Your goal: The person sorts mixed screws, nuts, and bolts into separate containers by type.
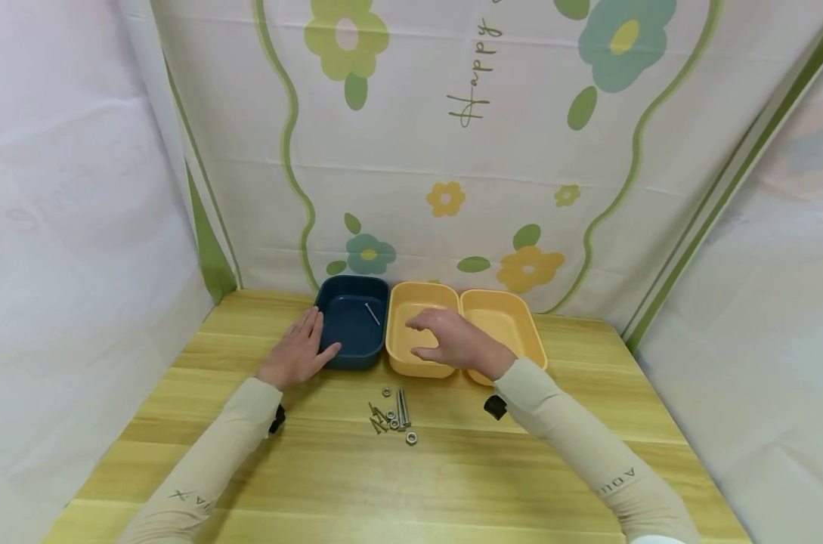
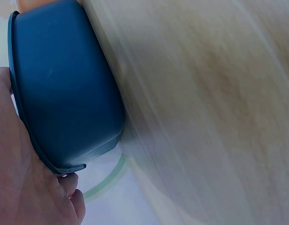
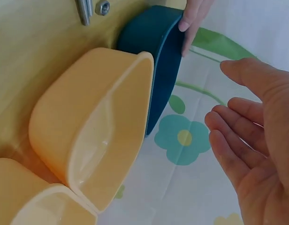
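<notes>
My left hand (image 1: pixel 298 351) rests on the left rim of a dark blue bin (image 1: pixel 351 361), thumb over its front corner and fingers along its side. A silver bolt (image 1: pixel 372 314) lies inside that bin. Over the middle yellow bin (image 1: pixel 421 369) hovers my right hand (image 1: pixel 455 340), its thumb and fingers spread apart with nothing between them, as the right wrist view also shows. On the table in front of the bins lie long bolts (image 1: pixel 402 408), several brass-coloured screws (image 1: pixel 377 424) and several hex nuts (image 1: pixel 412 438).
A second yellow bin (image 1: pixel 535 340) stands at the right end of the row, side by side with the middle one. The wooden table (image 1: pixel 452 483) meets a flower-printed cloth (image 1: pixel 397 151) right behind the bins. White cloth walls (image 1: pixel 64 302) rise on both sides.
</notes>
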### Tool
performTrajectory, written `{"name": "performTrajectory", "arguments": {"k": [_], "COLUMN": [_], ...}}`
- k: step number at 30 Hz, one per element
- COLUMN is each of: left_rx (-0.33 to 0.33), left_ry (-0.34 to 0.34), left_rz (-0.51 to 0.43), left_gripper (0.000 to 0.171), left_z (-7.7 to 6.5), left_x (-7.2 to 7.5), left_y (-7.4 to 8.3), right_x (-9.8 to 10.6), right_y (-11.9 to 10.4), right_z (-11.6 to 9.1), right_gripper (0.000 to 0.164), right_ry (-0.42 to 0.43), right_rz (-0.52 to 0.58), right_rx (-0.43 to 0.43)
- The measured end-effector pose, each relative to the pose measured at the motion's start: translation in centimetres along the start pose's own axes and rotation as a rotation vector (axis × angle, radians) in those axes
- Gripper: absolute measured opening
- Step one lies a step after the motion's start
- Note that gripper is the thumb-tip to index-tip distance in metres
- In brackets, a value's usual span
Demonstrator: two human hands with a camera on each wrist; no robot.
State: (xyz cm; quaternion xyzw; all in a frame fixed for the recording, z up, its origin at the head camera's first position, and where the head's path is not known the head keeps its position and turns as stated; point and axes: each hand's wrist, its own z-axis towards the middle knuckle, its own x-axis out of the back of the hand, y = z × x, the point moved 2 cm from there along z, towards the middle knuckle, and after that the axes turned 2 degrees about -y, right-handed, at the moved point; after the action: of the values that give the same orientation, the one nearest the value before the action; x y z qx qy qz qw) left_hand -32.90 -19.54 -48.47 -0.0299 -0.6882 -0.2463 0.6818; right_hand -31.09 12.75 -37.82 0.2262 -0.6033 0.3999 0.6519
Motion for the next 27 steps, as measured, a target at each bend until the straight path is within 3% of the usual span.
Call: {"name": "performTrajectory", "arguments": {"k": [5,14,21,27], "left_rx": [0.007,0.01,0.007,0.007], "left_ry": [-0.004,-0.001,-0.01,-0.014], "left_rz": [0.001,0.014,0.012,0.004], "left_gripper": [0.087,0.087,0.088,0.088], "left_z": [0.0,-0.1,-0.1,0.0], "left_x": [0.1,0.1,0.1,0.0], "left_y": [-0.2,-0.2,-0.2,-0.2], "right_x": [-0.9,-4.4,-7.4,-9.4], "right_y": [-0.5,-1.1,-1.0,-0.7], "right_z": [-1.3,-3.0,-3.3,-3.0], "right_gripper": [0.043,0.045,0.05,0.049], "right_ry": [-0.031,-0.08,-0.125,-0.132], "right_rz": [0.024,0.086,0.104,0.078], "right_rx": [-0.001,0.052,0.079,0.149]}}
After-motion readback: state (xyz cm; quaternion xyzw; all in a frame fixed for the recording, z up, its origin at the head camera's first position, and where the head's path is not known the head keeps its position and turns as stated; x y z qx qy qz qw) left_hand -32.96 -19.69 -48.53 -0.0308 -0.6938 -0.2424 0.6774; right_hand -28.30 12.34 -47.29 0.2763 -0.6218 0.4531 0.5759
